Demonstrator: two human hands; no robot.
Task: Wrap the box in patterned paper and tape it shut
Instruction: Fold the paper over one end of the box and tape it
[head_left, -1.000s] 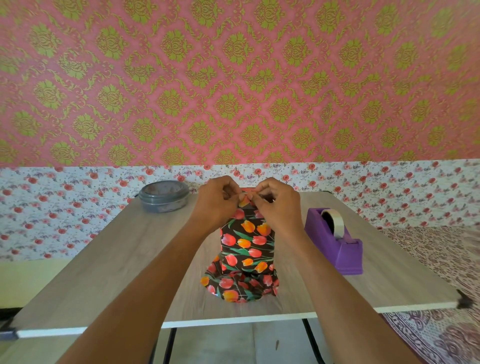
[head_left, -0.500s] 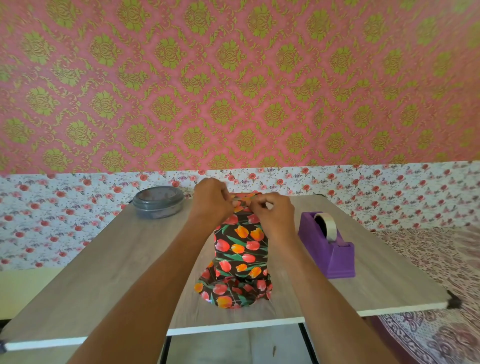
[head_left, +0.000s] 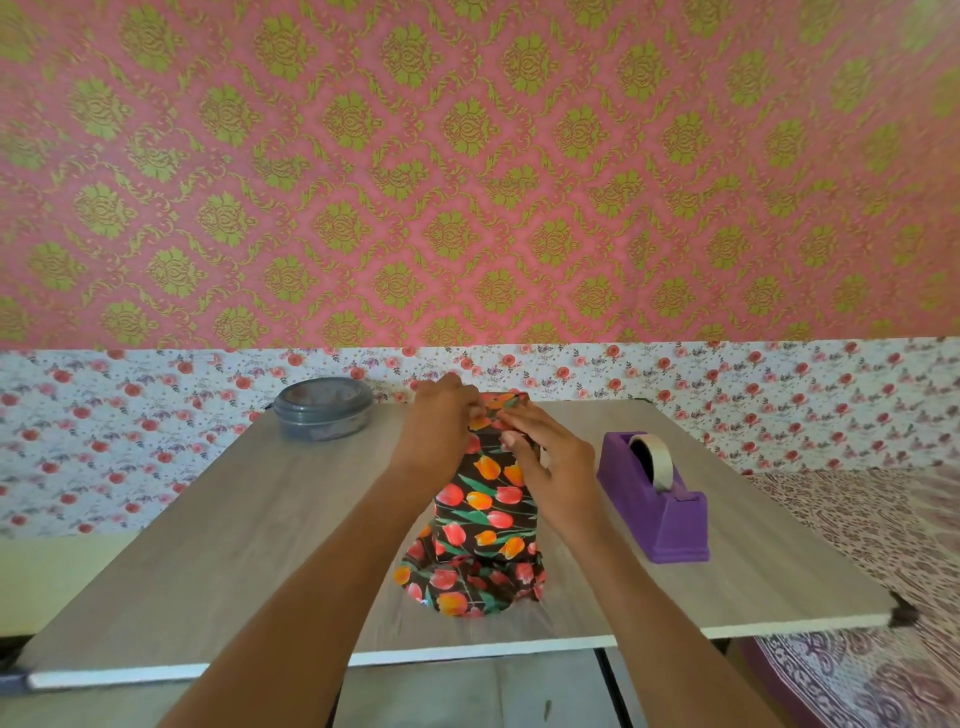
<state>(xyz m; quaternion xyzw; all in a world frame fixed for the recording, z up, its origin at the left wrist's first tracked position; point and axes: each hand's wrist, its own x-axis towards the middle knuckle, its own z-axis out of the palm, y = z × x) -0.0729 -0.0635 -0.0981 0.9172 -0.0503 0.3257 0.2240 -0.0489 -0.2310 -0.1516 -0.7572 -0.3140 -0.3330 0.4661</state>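
A person closes the top end of the paper (head_left: 470, 584) round a box (head_left: 485, 499) standing on the table (head_left: 234, 545), long axis upright, loose paper flaring at its foot. The left hand (head_left: 441, 421) pinches the top fold; the right hand (head_left: 550, 457), fingers nearly straight, presses it flat. Next, probably, one hand must hold while the other reaches for the dispenser (head_left: 657, 499) nearby on the right
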